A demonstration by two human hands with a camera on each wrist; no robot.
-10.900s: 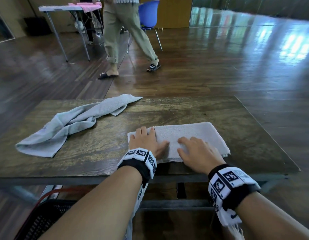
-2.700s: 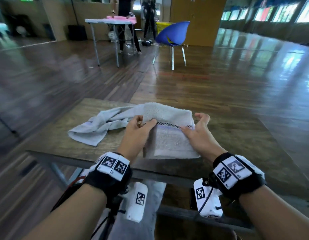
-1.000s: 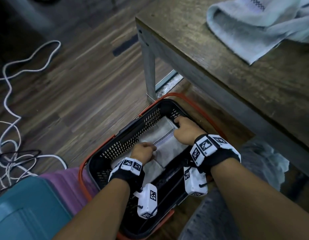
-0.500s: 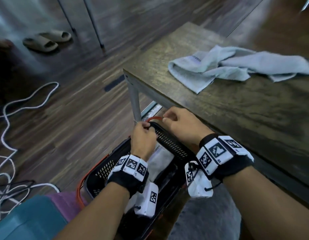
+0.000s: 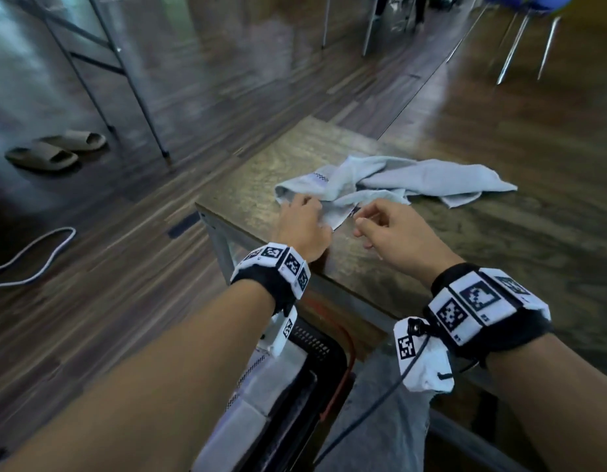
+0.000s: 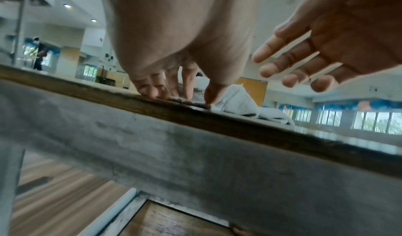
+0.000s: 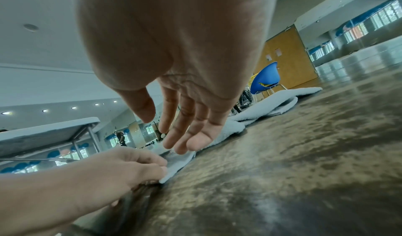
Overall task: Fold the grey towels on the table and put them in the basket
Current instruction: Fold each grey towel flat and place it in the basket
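Observation:
A crumpled grey towel lies on the wooden table near its left end. My left hand pinches the towel's near corner at the table edge; the left wrist view shows thumb and fingertips pressed down on the cloth. My right hand hovers just right of that corner with relaxed fingers, holding nothing. Below the table edge stands the black basket with a folded grey towel inside, partly hidden by my left forearm.
A metal table leg stands beside the basket. A pair of slippers and a white cable lie on the floor to the left. Legs of another table and a chair stand farther off.
Both hands have risen from the basket rim to the table top. The left hand has taken hold of the crumpled towel's corner, and the view has lifted toward the table.

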